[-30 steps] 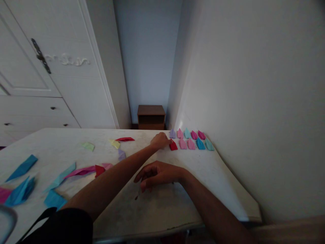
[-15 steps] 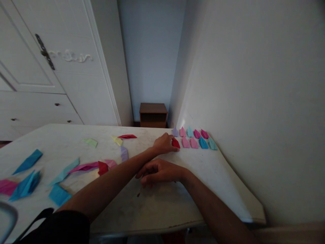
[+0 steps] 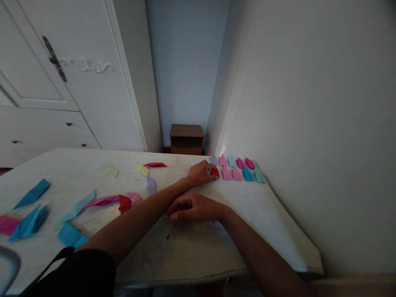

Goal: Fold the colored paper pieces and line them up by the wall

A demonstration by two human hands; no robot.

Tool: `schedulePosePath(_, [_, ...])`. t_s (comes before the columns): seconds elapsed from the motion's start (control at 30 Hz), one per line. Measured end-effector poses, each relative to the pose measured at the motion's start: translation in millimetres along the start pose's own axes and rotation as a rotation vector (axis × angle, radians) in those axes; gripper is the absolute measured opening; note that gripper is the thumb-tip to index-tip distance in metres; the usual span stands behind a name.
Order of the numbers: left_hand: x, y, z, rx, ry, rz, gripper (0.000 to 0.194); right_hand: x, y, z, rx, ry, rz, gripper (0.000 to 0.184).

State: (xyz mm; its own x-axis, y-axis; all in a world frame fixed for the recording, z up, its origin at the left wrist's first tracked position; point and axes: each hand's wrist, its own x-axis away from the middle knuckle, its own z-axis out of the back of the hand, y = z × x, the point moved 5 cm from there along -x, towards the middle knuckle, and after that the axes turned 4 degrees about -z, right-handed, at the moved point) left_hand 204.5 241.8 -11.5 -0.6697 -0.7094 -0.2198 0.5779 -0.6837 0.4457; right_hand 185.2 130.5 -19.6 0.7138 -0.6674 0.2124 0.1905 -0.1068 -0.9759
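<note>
My left hand (image 3: 201, 172) reaches across to the right, its thumb and fingers closed around a red folded paper piece (image 3: 215, 172). That piece stands at the left end of the nearer row of small folded papers, beside a pink folded paper (image 3: 226, 173). Under my left forearm, my right hand (image 3: 194, 208) rests near the tabletop with loosely bent fingers, thumb apart from them. Nothing shows in its grasp, though its underside is hidden. Behind the red piece, a lilac folded paper (image 3: 213, 159) begins the farther row.
Loose folded strips lie on the left of the white table (image 3: 173, 258), among them a blue strip (image 3: 33, 194), a magenta strip (image 3: 100, 202) and a red strip (image 3: 155, 164). A wall (image 3: 309, 144) borders the right side. Beyond stand a brown cabinet (image 3: 187, 131) and a white wardrobe (image 3: 93, 107).
The view has shifted slightly. My left hand stays on the red folded paper at the row's end, and my right hand keeps nearly the same place and pose.
</note>
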Motion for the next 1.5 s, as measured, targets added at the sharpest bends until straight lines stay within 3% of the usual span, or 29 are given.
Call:
schedulePosePath(0.27, [8,-8,6.9,0.280,0.156,0.010,0.038,1,1,2,-0.064,0.000,-0.016,0.043])
schedulePosePath(0.47, [39,-23,37.2,0.396,0.255,0.121,0.025,5,-1,5,-0.087,0.058,-0.042,0.041])
schedulePosePath(0.57, [74,-23,59.0,0.504,0.288,0.185,0.021,6,-1,6,-0.094,0.078,-0.039,0.041])
schedulePosePath(0.73, [159,-8,87.6,0.760,0.306,0.219,0.014,7,-1,5,-0.079,0.125,-0.045,0.041])
schedulePosePath(0.9, [240,-9,91.4,0.681,0.216,0.233,0.014,5,1,4,-0.034,0.198,-0.076,0.043])
schedulePosePath(1.03, [279,-17,87.2,0.614,0.128,0.224,0.011,4,6,6,-0.022,0.262,-0.074,0.046])
schedulePosePath(1.17, [294,-17,90.8,0.573,0.161,0.157,0.010,4,7,6,0.009,0.363,-0.070,0.047])
schedulePosePath(1.5, [297,-13,91.9,0.469,0.278,0.069,0.008,-17,-1,-17,0.108,0.658,0.005,0.048])
